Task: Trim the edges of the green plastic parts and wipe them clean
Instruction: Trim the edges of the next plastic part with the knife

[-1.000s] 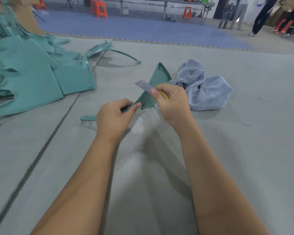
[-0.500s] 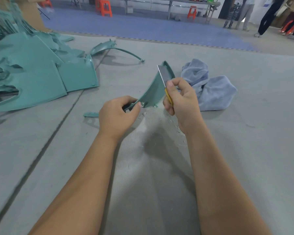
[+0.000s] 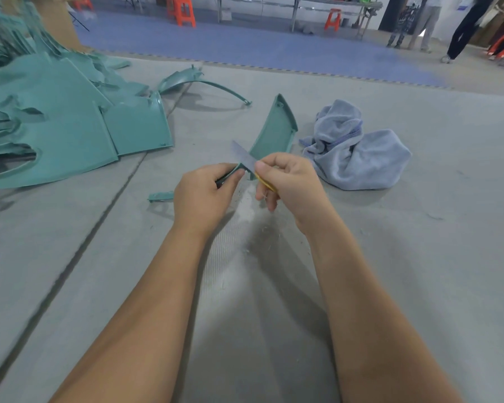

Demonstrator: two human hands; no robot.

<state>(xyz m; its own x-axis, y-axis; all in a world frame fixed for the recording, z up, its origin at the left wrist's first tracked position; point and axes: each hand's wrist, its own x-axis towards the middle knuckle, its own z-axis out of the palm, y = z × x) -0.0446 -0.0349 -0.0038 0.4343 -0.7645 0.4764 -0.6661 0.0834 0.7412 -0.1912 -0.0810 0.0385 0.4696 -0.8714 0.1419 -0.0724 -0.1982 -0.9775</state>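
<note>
At the centre of the frame the left hand pinches the narrow end of the curved green part, its fingers pressed shut on it; the right hand grips a yellow-handled knife, whose blade has dropped from the part's far tip half a second ago to the near end; one edge pass looks finished. The cloth lies untouched at right, so wiping remains.
</note>
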